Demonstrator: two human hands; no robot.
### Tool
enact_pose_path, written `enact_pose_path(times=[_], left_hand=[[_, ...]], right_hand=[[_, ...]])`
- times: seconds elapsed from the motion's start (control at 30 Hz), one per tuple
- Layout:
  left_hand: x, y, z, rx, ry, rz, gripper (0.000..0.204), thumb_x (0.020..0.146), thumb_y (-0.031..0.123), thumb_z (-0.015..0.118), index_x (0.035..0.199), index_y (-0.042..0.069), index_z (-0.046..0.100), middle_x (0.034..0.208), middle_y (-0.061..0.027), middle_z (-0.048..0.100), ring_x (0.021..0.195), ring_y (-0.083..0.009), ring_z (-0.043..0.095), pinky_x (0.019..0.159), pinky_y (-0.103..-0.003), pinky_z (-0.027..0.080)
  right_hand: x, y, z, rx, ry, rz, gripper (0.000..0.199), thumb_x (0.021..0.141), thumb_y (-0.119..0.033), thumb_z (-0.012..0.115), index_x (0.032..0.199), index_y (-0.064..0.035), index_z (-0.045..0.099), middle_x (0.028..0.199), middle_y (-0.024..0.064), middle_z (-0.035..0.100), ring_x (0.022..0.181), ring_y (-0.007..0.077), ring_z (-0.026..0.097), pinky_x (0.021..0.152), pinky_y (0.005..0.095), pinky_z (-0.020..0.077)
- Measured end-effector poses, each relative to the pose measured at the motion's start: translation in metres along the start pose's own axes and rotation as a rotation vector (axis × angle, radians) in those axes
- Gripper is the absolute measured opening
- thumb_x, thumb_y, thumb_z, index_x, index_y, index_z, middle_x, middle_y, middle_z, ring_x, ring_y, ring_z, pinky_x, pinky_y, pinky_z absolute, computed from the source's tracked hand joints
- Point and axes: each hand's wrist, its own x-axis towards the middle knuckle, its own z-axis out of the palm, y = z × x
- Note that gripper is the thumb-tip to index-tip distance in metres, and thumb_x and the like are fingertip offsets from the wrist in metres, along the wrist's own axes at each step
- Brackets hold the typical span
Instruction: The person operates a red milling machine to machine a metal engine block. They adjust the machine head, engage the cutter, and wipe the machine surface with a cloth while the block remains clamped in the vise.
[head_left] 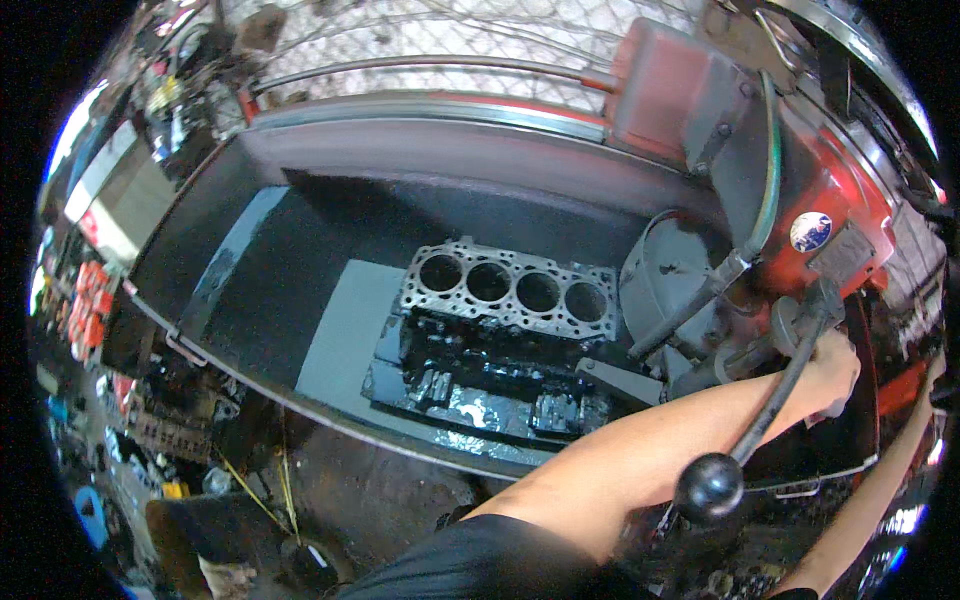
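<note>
My left hand point(835, 372) reaches across to the right side of a machine, beside a curved metal lever point(775, 400) that ends in a black ball knob point(710, 488). Its fingers curl around a machine part there, which the hand itself mostly hides. Of my right arm point(880, 490) only the forearm shows at the far right; the hand lies past the picture's rim. An engine block point(510, 325) with its row of round cylinder bores facing up sits in the machine's dark tub. A flat metal arm point(620, 382) points at the block's right end.
The long tub point(340, 418) has raised walls and a grey plate point(345, 320) under the block. A round grey housing point(670, 270), a hose point(770, 180) and a red machine head point(835, 200) crowd the right. Cluttered parts point(160, 430) lie outside, left.
</note>
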Motion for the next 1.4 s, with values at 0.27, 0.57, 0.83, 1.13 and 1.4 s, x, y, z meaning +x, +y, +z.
enact_pose_path(times=[0.27,0.57,0.83,1.13,1.4], left_hand=[[0.058,0.035,0.065,-0.196,0.146,-0.069,0.014,0.072,0.018,0.068,0.083,0.017,0.077,0.087,-0.0046,0.072,0.080,-0.0251,0.068,0.064,-0.040,0.052],[0.066,0.060,0.079,-0.123,0.268,0.001,0.017,0.079,0.018,0.060,0.088,0.014,0.075,0.086,-0.0074,0.069,0.081,-0.0257,0.064,0.065,-0.043,0.047],[0.101,0.071,0.085,0.179,0.072,0.022,0.022,0.084,0.024,0.055,0.095,0.015,0.073,0.089,-0.0075,0.068,0.084,-0.0251,0.062,0.069,-0.041,0.048],[0.097,0.086,0.089,0.424,-0.046,-0.033,0.028,0.091,0.030,0.049,0.103,0.016,0.070,0.093,-0.0076,0.067,0.089,-0.0244,0.061,0.074,-0.038,0.048],[0.102,0.084,0.111,0.438,0.026,-0.023,0.031,0.094,0.036,0.047,0.105,0.017,0.070,0.095,-0.0062,0.067,0.092,-0.0234,0.060,0.073,-0.038,0.049]], right_hand=[[-0.223,0.016,0.003,-0.368,-0.713,0.333,0.049,0.094,-0.020,0.054,0.134,0.0061,0.045,0.130,0.0189,0.055,0.123,0.0302,0.049,0.109,0.0369,0.0307],[-0.292,-0.066,0.043,-0.546,-1.022,0.437,0.050,0.082,-0.015,0.058,0.126,0.0082,0.050,0.124,0.0302,0.054,0.120,0.0459,0.047,0.106,0.0435,0.0358],[-0.307,-0.063,0.029,-0.497,-1.032,0.478,0.052,0.083,-0.017,0.060,0.127,0.0080,0.049,0.126,0.0295,0.054,0.120,0.0448,0.048,0.106,0.0433,0.0363],[-0.307,-0.065,0.029,-0.501,-1.055,0.521,0.055,0.083,-0.020,0.062,0.128,0.0078,0.049,0.128,0.0287,0.054,0.120,0.0436,0.050,0.106,0.0430,0.0369],[-0.303,-0.057,0.023,-0.473,-1.082,0.550,0.057,0.084,-0.023,0.065,0.130,0.0077,0.048,0.129,0.0280,0.054,0.120,0.0425,0.051,0.106,0.0429,0.0375]])
